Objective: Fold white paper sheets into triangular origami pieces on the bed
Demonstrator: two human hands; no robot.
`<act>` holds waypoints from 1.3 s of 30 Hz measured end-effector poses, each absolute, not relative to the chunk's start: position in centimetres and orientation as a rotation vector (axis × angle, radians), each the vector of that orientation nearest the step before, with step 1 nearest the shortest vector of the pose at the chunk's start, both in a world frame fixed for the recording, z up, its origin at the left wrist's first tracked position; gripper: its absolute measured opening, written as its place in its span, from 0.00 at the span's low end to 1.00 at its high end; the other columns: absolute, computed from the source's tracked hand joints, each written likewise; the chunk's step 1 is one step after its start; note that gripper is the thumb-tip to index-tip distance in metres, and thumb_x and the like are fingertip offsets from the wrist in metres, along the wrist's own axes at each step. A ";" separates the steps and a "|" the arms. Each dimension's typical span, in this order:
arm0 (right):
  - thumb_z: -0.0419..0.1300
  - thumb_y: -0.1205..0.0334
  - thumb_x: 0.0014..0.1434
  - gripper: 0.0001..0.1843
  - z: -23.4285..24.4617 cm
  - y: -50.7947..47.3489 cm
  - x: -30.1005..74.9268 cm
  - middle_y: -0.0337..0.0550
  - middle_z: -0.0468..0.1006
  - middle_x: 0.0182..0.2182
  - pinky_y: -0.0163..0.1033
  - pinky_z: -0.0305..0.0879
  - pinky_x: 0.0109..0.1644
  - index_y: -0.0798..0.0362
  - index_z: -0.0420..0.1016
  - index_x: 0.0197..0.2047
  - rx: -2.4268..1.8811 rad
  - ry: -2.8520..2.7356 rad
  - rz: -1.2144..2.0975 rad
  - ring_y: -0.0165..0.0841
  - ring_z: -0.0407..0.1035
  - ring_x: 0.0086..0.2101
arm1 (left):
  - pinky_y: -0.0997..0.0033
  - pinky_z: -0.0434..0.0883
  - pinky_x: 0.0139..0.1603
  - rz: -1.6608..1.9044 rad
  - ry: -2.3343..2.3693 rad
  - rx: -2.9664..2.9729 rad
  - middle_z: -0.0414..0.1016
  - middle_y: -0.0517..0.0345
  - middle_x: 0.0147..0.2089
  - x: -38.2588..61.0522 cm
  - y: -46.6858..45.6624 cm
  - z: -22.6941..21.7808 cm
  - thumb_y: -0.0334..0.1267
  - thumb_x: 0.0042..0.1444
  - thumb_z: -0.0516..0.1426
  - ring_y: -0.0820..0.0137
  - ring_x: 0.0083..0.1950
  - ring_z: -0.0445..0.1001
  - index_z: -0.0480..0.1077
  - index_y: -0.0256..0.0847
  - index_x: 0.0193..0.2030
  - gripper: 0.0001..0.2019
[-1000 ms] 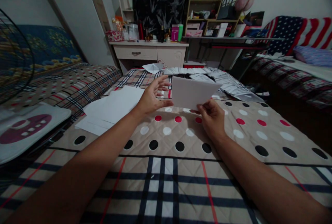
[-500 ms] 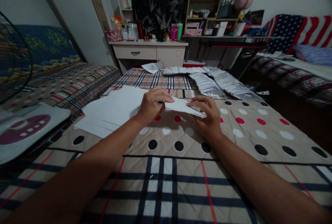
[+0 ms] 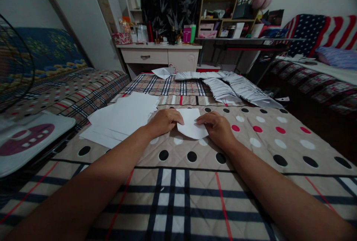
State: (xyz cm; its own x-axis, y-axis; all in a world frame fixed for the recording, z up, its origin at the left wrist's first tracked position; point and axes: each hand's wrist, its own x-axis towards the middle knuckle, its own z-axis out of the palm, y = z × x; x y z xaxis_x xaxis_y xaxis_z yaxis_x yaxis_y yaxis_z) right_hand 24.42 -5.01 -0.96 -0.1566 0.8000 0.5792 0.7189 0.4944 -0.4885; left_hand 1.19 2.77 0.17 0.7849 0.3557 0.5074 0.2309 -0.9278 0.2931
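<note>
A small folded white paper (image 3: 191, 125) lies flat on the patterned bedspread (image 3: 178, 185) between my two hands. My left hand (image 3: 164, 121) rests on its left edge, fingers curled and pressing down. My right hand (image 3: 216, 126) holds down its right edge, fingers bent onto the sheet. Both forearms reach in from the bottom corners. Left of my left hand spreads a loose pile of blank white sheets (image 3: 122, 117).
Rows of several folded white papers (image 3: 231, 86) lie at the far end of the bed, with one folded piece (image 3: 164, 72) beside them. A cluttered dresser (image 3: 160, 53) and shelves (image 3: 227, 16) stand behind. A fan grille (image 3: 13, 66) and a white cushion (image 3: 30, 138) sit at the left.
The paper, held upright in the air a second ago, has been folded down and laid flat on the bedspread. Both hands have come down onto it.
</note>
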 end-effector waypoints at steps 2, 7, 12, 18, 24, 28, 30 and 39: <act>0.53 0.80 0.48 0.21 -1.2 -4.9 24.5 0.41 0.83 0.36 0.43 0.69 0.45 0.50 0.82 0.34 -1.272 -1.911 0.140 0.37 0.74 0.39 | 0.67 0.73 0.47 0.816 0.529 2.711 0.81 0.57 0.39 1.1 2.8 0.3 0.18 0.45 0.54 0.70 0.41 0.77 0.79 0.42 0.35 0.18; 0.53 0.82 0.43 0.23 -0.8 -5.1 24.5 0.40 0.83 0.38 0.44 0.68 0.46 0.49 0.82 0.32 -1.237 -2.010 0.111 0.36 0.74 0.39 | 0.66 0.72 0.45 0.566 0.605 2.742 0.79 0.56 0.44 0.9 1.9 2.0 0.26 0.45 0.60 0.68 0.43 0.77 0.80 0.44 0.38 0.14; 0.58 0.79 0.41 0.21 -0.5 -5.3 24.8 0.39 0.82 0.41 0.46 0.68 0.48 0.47 0.83 0.33 -1.260 -2.071 0.127 0.38 0.73 0.41 | 0.67 0.70 0.44 0.311 0.665 2.790 0.78 0.56 0.48 0.7 0.7 4.0 0.35 0.43 0.65 0.66 0.44 0.76 0.80 0.47 0.40 0.14; 0.63 0.68 0.52 0.10 -0.6 -5.1 25.0 0.40 0.82 0.40 0.47 0.68 0.50 0.45 0.83 0.35 -1.317 -2.033 0.228 0.38 0.73 0.42 | 0.69 0.67 0.38 0.274 0.762 2.881 0.81 0.55 0.38 1.4 -0.4 4.5 0.41 0.43 0.67 0.64 0.39 0.77 0.80 0.46 0.39 0.14; 0.62 0.62 0.56 0.06 -0.9 -4.9 25.1 0.42 0.82 0.33 0.42 0.70 0.41 0.49 0.82 0.34 -1.393 -1.929 0.250 0.38 0.75 0.37 | 0.72 0.65 0.32 0.434 0.863 2.784 0.82 0.59 0.34 1.5 0.5 3.5 0.30 0.46 0.61 0.68 0.31 0.76 0.80 0.51 0.39 0.14; 0.64 0.60 0.54 0.05 -1.0 -4.9 25.1 0.43 0.82 0.33 0.41 0.70 0.39 0.50 0.82 0.33 -1.403 -1.879 0.259 0.38 0.75 0.36 | 0.71 0.67 0.34 0.467 0.846 2.740 0.82 0.58 0.36 1.4 1.0 2.9 0.31 0.48 0.61 0.67 0.35 0.77 0.80 0.50 0.40 0.13; 0.66 0.63 0.52 0.06 -1.0 -4.8 25.0 0.43 0.82 0.35 0.42 0.70 0.42 0.49 0.82 0.36 -1.369 -1.897 0.270 0.38 0.75 0.38 | 0.70 0.68 0.37 0.453 0.804 2.834 0.81 0.57 0.41 1.6 0.6 3.0 0.33 0.48 0.62 0.65 0.40 0.77 0.78 0.52 0.47 0.18; 0.63 0.62 0.56 0.06 -0.8 -4.6 24.9 0.43 0.80 0.40 0.41 0.67 0.45 0.48 0.81 0.37 -1.315 -1.952 0.297 0.36 0.73 0.40 | 0.70 0.65 0.38 0.490 0.768 2.886 0.77 0.55 0.46 2.1 0.1 2.7 0.44 0.61 0.54 0.65 0.44 0.74 0.77 0.47 0.44 0.12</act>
